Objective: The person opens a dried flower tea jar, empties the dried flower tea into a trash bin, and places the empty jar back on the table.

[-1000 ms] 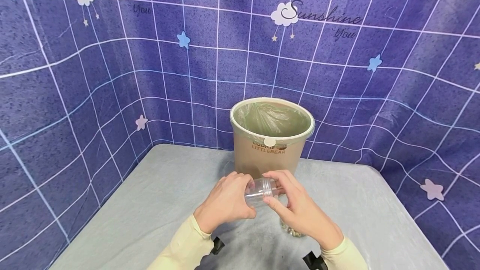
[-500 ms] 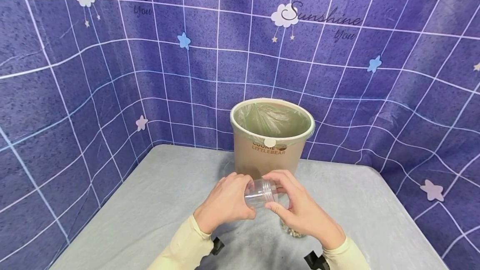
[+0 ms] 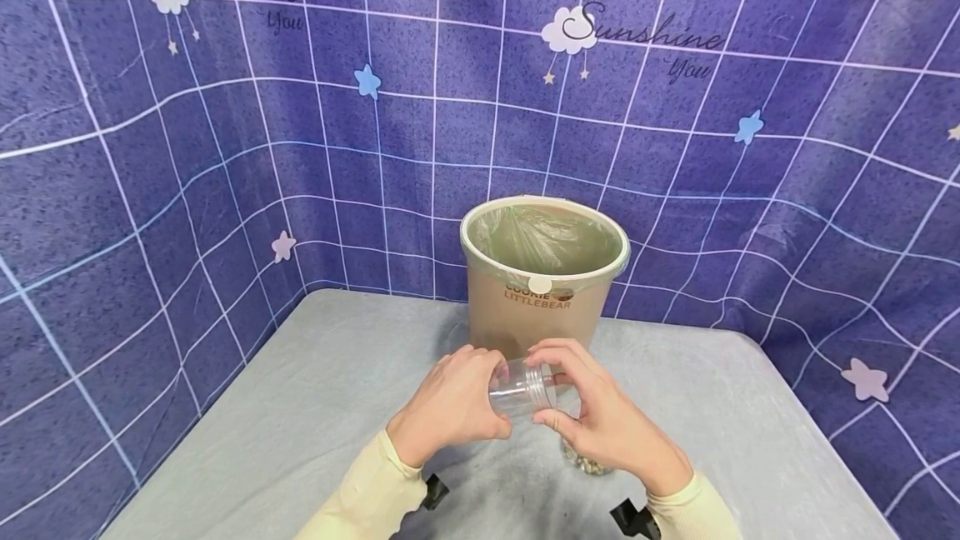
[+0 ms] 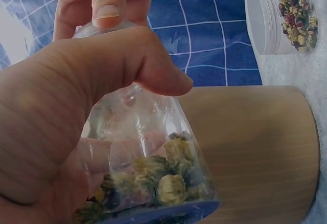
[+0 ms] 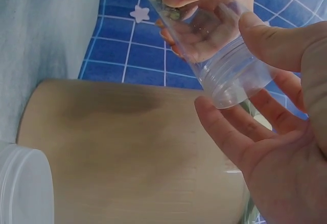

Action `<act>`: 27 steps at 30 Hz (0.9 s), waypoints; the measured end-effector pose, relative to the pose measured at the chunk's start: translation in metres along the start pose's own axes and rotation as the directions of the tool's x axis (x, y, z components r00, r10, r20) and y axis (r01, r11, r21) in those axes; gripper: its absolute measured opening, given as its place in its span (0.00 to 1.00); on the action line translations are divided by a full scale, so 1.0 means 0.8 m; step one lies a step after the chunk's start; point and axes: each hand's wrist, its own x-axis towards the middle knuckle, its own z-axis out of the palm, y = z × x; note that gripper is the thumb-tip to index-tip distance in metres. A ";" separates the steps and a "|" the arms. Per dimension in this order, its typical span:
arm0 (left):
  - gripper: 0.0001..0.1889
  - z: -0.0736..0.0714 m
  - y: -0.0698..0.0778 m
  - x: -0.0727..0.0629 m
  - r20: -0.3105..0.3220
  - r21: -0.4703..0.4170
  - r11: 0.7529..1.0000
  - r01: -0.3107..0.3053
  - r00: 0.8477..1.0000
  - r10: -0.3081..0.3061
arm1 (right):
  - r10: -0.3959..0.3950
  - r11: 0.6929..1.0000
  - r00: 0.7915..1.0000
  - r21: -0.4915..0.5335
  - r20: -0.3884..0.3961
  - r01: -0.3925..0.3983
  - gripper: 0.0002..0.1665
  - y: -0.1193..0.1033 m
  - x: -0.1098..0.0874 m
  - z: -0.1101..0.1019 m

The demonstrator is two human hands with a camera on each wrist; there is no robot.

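My left hand (image 3: pixel 457 394) grips a clear plastic jar (image 3: pixel 513 382) that lies tilted with its ridged neck toward the right. Dried flower buds (image 4: pixel 171 188) are heaped at the jar's base in the left wrist view. Around the neck end curve the thumb and fingers of my right hand (image 3: pixel 600 415), at the clear lid (image 5: pixel 250 88); the middle and ring fingers look apart from it. Below the right hand a second jar (image 3: pixel 588 463) of dried flowers stands on the table, mostly hidden in the head view but plainer in the left wrist view, with its pale lid (image 4: pixel 260 19).
A beige bin (image 3: pixel 536 327) with a green liner bag (image 3: pixel 540 236) stands just behind the hands. The grey cloth-covered table (image 3: pixel 315 390) spreads to both sides. Blue gridded curtain (image 3: pixel 405 148) closes off the back and sides.
My right thumb has slid down and slightly right along the lid, while the fingers shifted only slightly. The left hand and the jar stay nearly still.
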 end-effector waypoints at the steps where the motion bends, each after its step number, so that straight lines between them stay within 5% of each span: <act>1: 0.26 0.000 0.000 0.000 -0.001 0.000 1.000 -0.001 1.000 0.001 | -0.005 1.000 1.000 0.001 -0.001 0.005 0.38 0.000 0.000 0.000; 27: 0.26 0.001 0.001 0.000 0.014 -0.005 1.000 -0.002 1.000 0.002 | -0.023 1.000 1.000 -0.002 -0.014 0.023 0.40 0.000 0.000 -0.001</act>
